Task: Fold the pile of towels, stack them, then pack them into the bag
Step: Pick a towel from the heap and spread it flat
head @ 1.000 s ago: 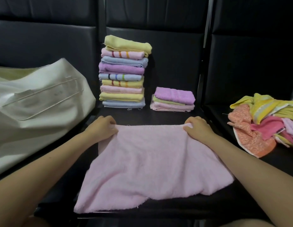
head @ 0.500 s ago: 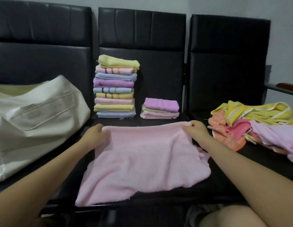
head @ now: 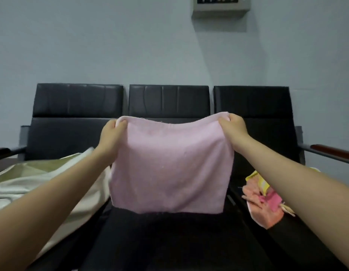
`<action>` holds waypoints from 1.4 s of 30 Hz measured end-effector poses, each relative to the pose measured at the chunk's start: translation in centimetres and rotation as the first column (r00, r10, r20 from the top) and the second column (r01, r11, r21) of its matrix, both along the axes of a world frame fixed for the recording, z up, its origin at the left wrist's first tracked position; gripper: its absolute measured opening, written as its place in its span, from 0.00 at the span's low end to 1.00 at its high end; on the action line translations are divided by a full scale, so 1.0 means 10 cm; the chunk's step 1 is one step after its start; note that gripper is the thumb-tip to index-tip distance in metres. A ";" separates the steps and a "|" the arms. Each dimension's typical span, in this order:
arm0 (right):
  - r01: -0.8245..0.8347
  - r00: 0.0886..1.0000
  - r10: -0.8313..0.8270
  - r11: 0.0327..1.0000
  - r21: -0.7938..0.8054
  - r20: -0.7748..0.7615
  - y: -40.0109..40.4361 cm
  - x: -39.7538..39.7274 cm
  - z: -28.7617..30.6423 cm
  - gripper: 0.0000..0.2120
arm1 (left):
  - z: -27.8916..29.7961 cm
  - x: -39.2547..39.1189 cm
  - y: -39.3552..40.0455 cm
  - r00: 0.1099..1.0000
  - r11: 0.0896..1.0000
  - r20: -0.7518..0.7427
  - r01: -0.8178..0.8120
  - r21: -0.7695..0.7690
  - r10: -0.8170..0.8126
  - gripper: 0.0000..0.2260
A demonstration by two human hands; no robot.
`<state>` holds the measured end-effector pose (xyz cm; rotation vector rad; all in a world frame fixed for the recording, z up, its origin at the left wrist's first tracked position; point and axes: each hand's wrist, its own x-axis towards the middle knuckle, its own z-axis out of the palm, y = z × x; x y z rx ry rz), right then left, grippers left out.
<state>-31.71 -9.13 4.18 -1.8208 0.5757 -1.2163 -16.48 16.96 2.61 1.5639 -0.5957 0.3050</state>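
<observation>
A pale pink towel (head: 170,169) hangs flat in the air above the middle black seat (head: 169,237). My left hand (head: 111,133) grips its top left corner and my right hand (head: 233,127) grips its top right corner. The towel's lower edge hangs just over the seat. The cream bag (head: 33,184) lies on the left seat. A pile of unfolded towels (head: 265,202) in orange, pink and yellow lies on the right seat, partly behind my right forearm. The folded stacks are hidden behind the raised towel.
Three black chair backs (head: 78,100) stand against a pale wall. A wooden armrest (head: 332,153) juts out at the far right. A grey box (head: 220,6) hangs high on the wall.
Both hands have lifted the pink towel off the seat and now hold it up by its top corners. The camera has tilted upward, and the towel now hides the folded stacks.
</observation>
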 end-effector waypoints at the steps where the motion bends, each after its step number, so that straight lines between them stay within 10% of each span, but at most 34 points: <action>1: -0.016 1.000 0.016 1.000 0.023 0.018 0.02 -0.02 0.08 0.14 | 0.09 -0.02 0.03 0.999 1.000 -0.032 0.013 -0.007 -0.013 0.11; 7: -0.162 0.984 0.134 0.943 0.289 0.117 0.05 -0.05 0.37 0.12 | 0.41 -0.02 0.12 0.896 0.966 -0.370 0.193 -0.173 -0.245 0.07; 12: -0.108 0.992 0.125 0.898 0.426 -0.011 -0.14 0.13 0.23 0.23 | 0.27 0.13 0.05 0.854 0.964 -0.466 0.267 0.009 -0.232 0.10; 15: 0.046 0.985 0.023 0.924 0.379 -0.174 -0.30 0.31 -0.19 0.16 | -0.20 0.45 -0.05 0.954 0.941 -0.300 0.080 0.328 0.023 0.06; 20: 0.194 0.754 -0.287 0.957 -0.218 -0.591 -0.52 0.53 -1.27 0.10 | -1.27 0.86 -0.23 0.994 0.797 0.030 -0.100 0.596 0.103 0.05; 31: 0.113 0.938 0.081 0.848 0.518 -0.336 -0.83 1.12 -2.49 0.09 | -2.47 1.36 -0.55 0.972 0.784 0.006 -0.194 0.589 0.236 0.08; 37: 0.051 0.984 0.038 0.875 0.482 -0.174 -0.85 1.28 -2.61 0.18 | -2.64 1.69 -0.73 0.981 0.802 0.025 -0.170 0.573 0.191 0.18; 42: 0.009 0.934 0.059 0.982 0.189 -0.352 -0.72 1.17 -2.59 0.25 | -2.67 1.69 -0.82 0.983 0.670 0.175 -0.164 0.724 0.052 0.27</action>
